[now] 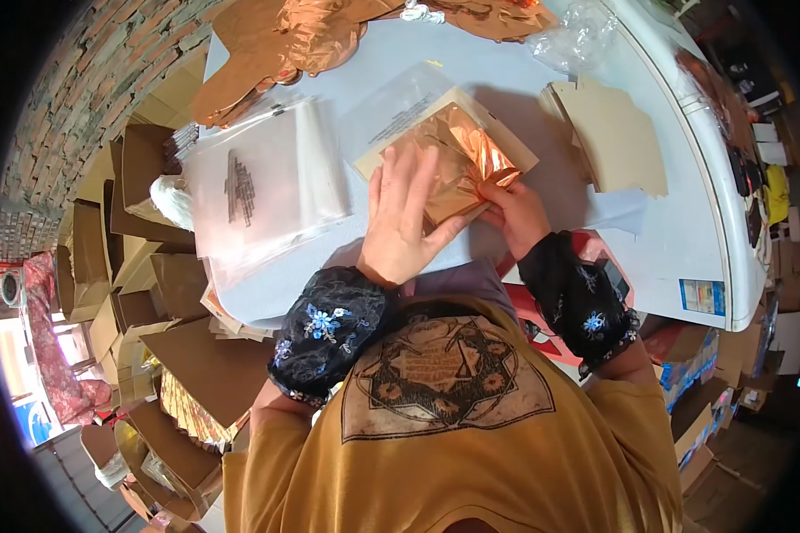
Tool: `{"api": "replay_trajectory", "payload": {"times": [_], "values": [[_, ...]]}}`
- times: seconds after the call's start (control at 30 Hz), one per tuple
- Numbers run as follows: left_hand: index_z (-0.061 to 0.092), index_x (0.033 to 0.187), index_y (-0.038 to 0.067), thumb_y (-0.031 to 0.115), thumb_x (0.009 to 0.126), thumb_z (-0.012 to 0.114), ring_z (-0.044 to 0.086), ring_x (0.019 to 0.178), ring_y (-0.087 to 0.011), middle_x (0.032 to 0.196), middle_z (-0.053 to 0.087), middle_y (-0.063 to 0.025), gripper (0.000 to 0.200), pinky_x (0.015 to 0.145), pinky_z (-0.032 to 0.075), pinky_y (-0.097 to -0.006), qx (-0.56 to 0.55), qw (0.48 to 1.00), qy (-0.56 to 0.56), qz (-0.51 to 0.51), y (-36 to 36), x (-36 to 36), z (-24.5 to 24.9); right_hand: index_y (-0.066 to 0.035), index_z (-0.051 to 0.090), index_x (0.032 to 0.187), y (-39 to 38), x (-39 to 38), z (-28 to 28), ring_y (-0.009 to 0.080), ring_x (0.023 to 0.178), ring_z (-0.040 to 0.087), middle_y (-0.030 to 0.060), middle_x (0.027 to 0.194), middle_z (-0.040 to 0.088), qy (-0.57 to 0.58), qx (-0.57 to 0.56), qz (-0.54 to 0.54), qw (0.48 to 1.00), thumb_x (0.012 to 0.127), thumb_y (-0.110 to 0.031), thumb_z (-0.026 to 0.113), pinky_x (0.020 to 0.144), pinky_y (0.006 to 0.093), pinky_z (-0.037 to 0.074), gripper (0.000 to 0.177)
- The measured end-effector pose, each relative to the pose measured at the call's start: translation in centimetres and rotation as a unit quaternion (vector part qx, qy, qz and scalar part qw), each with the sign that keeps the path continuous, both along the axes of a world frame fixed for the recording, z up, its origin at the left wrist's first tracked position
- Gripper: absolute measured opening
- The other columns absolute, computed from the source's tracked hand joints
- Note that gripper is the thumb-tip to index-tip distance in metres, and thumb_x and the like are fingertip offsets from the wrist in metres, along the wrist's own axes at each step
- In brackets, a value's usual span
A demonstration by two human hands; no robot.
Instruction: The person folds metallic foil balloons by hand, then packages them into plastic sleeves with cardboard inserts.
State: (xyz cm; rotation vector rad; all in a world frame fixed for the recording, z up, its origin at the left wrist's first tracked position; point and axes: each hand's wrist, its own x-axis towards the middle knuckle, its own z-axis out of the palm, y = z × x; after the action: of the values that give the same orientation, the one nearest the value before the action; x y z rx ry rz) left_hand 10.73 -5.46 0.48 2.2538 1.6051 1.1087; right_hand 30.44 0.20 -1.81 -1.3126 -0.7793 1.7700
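My left hand (pixel 402 213) lies with its fingers spread on the lower left part of a shiny copper-coloured foil item (pixel 480 147). Beneath that item is a beige card (pixel 520 153), tilted on the table. At its lower right corner, my right hand (pixel 517 211) pinches the edge of the foil. A clear plastic bag with printed text (pixel 400 99) lies just behind the card. To the left is a stack of clear bags (pixel 271 182) with dark print.
Copper foil pieces (pixel 316 40) lie along the table's far edge. Beige cards (pixel 618 133) are stacked at the right, and crumpled clear plastic (pixel 578 35) sits behind them. Open cardboard boxes (pixel 196 355) stand left of the table (pixel 684 240).
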Motion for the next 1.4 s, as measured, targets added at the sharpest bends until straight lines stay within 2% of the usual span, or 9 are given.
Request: {"api": "replay_trajectory", "payload": {"times": [0.23,0.47,0.77,0.87,0.97,1.1,1.23,1.33,1.4], "values": [[0.044,0.146,0.023,0.041,0.094,0.057,0.025,0.143,-0.0443,0.155,0.026,-0.0251,0.057,0.114,0.024,-0.0521,0.012,0.978,0.204,-0.041,0.4,0.1,-2.8,-0.005,0.058,0.116,-0.7,-0.8,2.3,0.0138,0.096,0.066,0.0045,0.107,0.067,0.006,0.003,-0.002,1.0,0.091,-0.013,0.064,0.083,0.0284,0.054,0.027],[0.043,0.147,0.023,0.047,0.091,0.059,0.027,0.143,-0.0434,0.156,0.024,-0.0246,0.063,0.114,0.024,-0.0512,0.0,0.984,0.173,-0.041,0.2,0.4,-3.2,-0.005,0.054,0.126,-0.6,-0.9,2.9,0.015,0.101,0.065,0.0066,0.115,0.065,0.004,0.003,0.01,1.0,0.091,-0.012,0.063,0.084,0.0294,0.055,0.037],[0.039,0.15,0.024,0.046,0.091,0.059,0.026,0.143,-0.0431,0.157,0.023,-0.0238,0.066,0.115,0.024,-0.0515,-0.015,0.985,0.167,-0.031,0.1,0.6,-3.1,-0.003,0.061,0.117,1.7,1.5,4.3,0.0136,0.095,0.061,0.0046,0.108,0.065,-0.184,0.072,0.104,0.975,0.092,-0.025,0.064,0.077,0.0296,0.05,0.033],[0.037,0.151,0.023,0.046,0.092,0.058,0.024,0.144,-0.0433,0.157,0.023,-0.0238,0.067,0.115,0.024,-0.0519,-0.02,0.985,0.169,-0.029,0.1,0.6,-3.3,-0.001,0.061,0.116,5.7,3.7,1.6,0.0135,0.089,0.062,0.0053,0.104,0.066,-0.293,0.267,0.081,0.914,0.095,-0.031,0.061,0.077,0.0295,0.05,0.037],[0.035,0.152,0.023,0.047,0.092,0.057,0.023,0.144,-0.0434,0.157,0.022,-0.0238,0.068,0.115,0.023,-0.0519,-0.014,0.983,0.178,-0.027,0.1,0.6,-3.6,-0.001,0.064,0.108,10.1,3.0,1.7,0.0141,0.081,0.062,0.0062,0.095,0.068,-0.236,0.191,0.094,0.948,0.095,-0.035,0.059,0.075,0.0296,0.049,0.037],[0.033,0.152,0.022,0.049,0.093,0.056,0.022,0.145,-0.0433,0.158,0.022,-0.0234,0.069,0.116,0.023,-0.0516,-0.011,0.982,0.188,-0.021,0.0,0.6,-3.7,0.003,0.066,0.098,13.2,2.3,0.7,0.0225,0.074,0.064,0.013,0.083,0.067,-0.397,0.3,0.193,0.846,0.093,-0.037,0.057,0.073,0.0333,0.049,0.041],[0.033,0.152,0.022,0.049,0.093,0.055,0.02,0.146,-0.0433,0.158,0.022,-0.0214,0.069,0.118,0.02,-0.0507,-0.018,0.982,0.19,-0.018,-0.1,0.5,-3.1,0.003,0.065,0.098,11.8,2.2,1.7,0.0274,0.073,0.063,0.0176,0.081,0.066,-0.414,0.304,0.199,0.834,0.094,-0.034,0.056,0.072,0.0366,0.048,0.038],[0.033,0.152,0.023,0.047,0.093,0.056,0.018,0.146,-0.0434,0.159,0.022,-0.0204,0.068,0.119,0.019,-0.0501,-0.029,0.981,0.19,-0.028,-0.2,0.6,-2.7,0.001,0.065,0.097,11.3,3.0,1.2,0.0188,0.07,0.059,0.0111,0.076,0.065,-0.408,0.348,0.204,0.819,0.096,-0.032,0.056,0.068,0.0342,0.046,0.034],[0.034,0.152,0.023,0.045,0.093,0.057,0.018,0.146,-0.0435,0.159,0.022,-0.0199,0.068,0.119,0.019,-0.0504,-0.033,0.98,0.194,-0.037,-0.3,0.4,-2.2,0.002,0.064,0.095,10.8,3.2,1.7,0.0217,0.07,0.059,0.0129,0.077,0.065,-0.428,0.346,0.207,0.809,0.096,-0.031,0.056,0.069,0.0358,0.046,0.034]]}}
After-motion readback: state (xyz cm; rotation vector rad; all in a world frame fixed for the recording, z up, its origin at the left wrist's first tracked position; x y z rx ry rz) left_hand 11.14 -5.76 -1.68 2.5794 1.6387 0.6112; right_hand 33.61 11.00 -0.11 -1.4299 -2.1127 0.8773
